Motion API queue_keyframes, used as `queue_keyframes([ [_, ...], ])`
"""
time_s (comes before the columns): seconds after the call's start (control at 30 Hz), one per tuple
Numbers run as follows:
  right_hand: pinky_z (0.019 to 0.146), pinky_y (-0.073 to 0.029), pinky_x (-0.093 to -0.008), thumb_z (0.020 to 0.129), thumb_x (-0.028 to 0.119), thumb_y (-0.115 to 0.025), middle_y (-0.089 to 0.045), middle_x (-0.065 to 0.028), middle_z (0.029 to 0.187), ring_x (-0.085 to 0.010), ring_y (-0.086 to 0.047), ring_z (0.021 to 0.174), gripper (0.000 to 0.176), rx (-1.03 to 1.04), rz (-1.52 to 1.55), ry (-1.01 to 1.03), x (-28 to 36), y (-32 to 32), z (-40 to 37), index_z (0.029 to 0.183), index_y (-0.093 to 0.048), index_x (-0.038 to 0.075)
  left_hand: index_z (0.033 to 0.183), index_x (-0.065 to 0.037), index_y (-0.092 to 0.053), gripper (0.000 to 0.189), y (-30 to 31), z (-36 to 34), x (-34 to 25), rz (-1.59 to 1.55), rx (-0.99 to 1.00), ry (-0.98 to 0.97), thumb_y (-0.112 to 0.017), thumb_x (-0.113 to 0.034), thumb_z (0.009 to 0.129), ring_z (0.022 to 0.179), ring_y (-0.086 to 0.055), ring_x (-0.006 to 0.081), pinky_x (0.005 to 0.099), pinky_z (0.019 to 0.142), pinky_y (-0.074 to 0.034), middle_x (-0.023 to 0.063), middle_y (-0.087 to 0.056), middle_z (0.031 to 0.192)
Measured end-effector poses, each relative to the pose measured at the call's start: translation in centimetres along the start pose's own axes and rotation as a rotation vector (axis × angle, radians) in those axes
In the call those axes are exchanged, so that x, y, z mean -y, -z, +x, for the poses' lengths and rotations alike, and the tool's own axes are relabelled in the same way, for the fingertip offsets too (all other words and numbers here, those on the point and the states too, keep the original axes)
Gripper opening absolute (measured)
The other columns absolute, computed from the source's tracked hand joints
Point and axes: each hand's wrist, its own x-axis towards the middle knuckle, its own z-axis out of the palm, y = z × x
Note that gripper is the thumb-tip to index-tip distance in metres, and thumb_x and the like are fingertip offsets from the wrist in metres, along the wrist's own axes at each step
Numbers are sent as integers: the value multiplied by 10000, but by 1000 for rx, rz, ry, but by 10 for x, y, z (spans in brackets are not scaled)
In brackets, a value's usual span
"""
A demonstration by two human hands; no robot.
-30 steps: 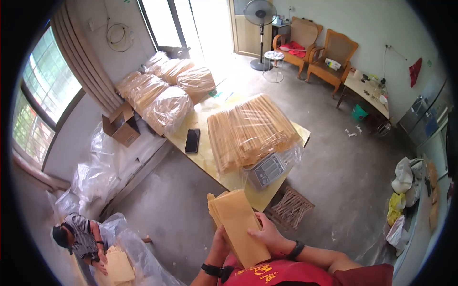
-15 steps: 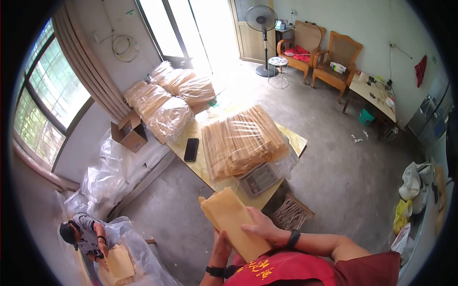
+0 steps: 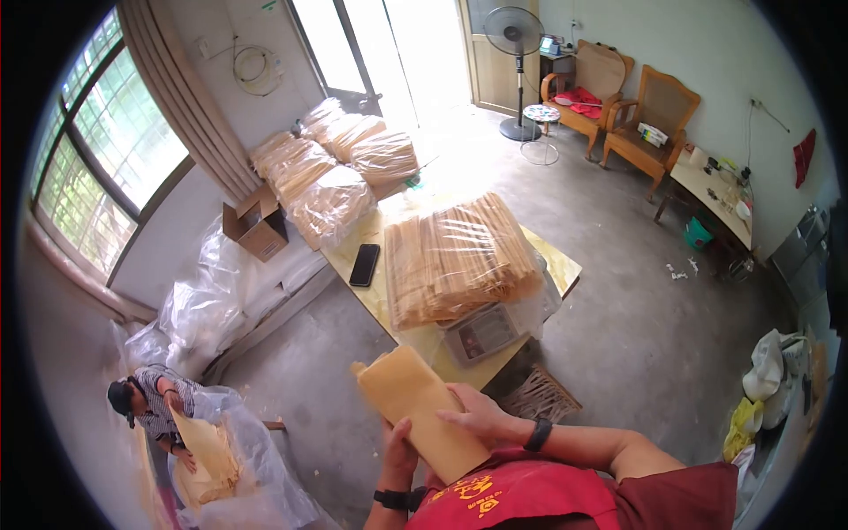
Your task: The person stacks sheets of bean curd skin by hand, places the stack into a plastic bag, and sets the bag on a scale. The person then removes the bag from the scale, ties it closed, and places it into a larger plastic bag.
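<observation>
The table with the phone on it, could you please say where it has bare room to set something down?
The table is bare at its right corner, beside the wrapped bundle, and in a small patch between phone, bundle and left edge. The middle is crowded: the bundle fills it, with a grey device at its near side.

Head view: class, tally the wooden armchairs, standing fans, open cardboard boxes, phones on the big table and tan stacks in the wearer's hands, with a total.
Wooden armchairs: 2
Standing fan: 1
Cardboard box: 1
Phone: 1
Held tan stack: 1
Total: 6
</observation>
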Motion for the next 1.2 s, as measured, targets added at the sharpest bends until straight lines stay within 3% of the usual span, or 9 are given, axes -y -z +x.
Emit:
queue_keyframes([
  [0.17,948,-433,-370,804,323,-695,-560,-192,1209,-325,-550,1122,561,-19,-101,-116,31,10,-3,1224,-494,10,1326,-37,-354,639,-12,6,3,143,-4,-67,-680,-170,793,1095,-566,236,352,908,-494,124,-523,1221],
  [0.23,923,-449,-370,794,245,-700,-584,-191,1153,-318,-573,1086,488,-133,-34,3,23,8,-1,1177,-514,6,1328,-47,-359,643,-7,9,3,109,20,-57,-689,-167,790,1105,-564,242,363,921,-492,123,-525,1233],
  [0.33,885,-467,-377,801,187,-681,-614,-178,1057,-313,-600,1028,421,-149,184,-46,11,7,4,1149,-533,1,1332,-58,-370,655,-17,6,-1,57,45,-28,-715,-183,789,1132,-552,236,368,939,-484,121,-528,1244],
  [0.5,741,-453,-253,853,94,-617,-594,-28,848,-93,-547,824,134,-125,318,-160,-5,18,13,925,-534,17,1346,-63,-358,536,-12,8,14,20,-142,-20,-602,-218,895,1145,-538,212,362,958,-466,97,-517,1267],
  [0.63,711,-404,-211,857,63,-606,-543,19,822,-80,-498,758,80,-73,624,-229,-23,29,22,902,-540,57,1350,-68,-358,472,-10,10,7,-45,-94,23,-517,-231,936,1144,-540,208,362,966,-457,93,-516,1275],
  [0.87,747,-440,-251,852,113,-633,-568,-16,884,-99,-528,798,176,-53,679,-331,-21,21,31,973,-535,32,1361,-64,-363,507,11,13,13,-170,-66,28,-498,-174,884,1170,-526,227,370,998,-431,106,-521,1270],
  [0.93,780,-472,-285,828,152,-673,-601,-58,961,-124,-565,863,312,-31,402,-280,9,7,25,1066,-528,13,1364,-63,-358,537,4,7,8,-138,-52,-10,-510,-163,858,1180,-518,236,378,1011,-420,111,-517,1271],
  [1.03,832,-466,-270,815,169,-702,-589,-80,1026,-123,-561,923,435,-2,328,-217,-4,-4,29,1154,-495,-8,1382,-72,-316,670,1,1,-6,-21,-66,-37,-578,-140,769,1218,-483,261,384,1044,-391,126,-485,1296],
  [1.2,829,-464,-268,817,151,-697,-584,-69,1009,-121,-555,926,395,21,416,-268,-4,-11,28,1122,-501,-6,1409,-93,-258,738,13,-3,-13,14,-38,-22,-584,-87,747,1233,-466,255,379,1038,-396,118,-449,1326],
])
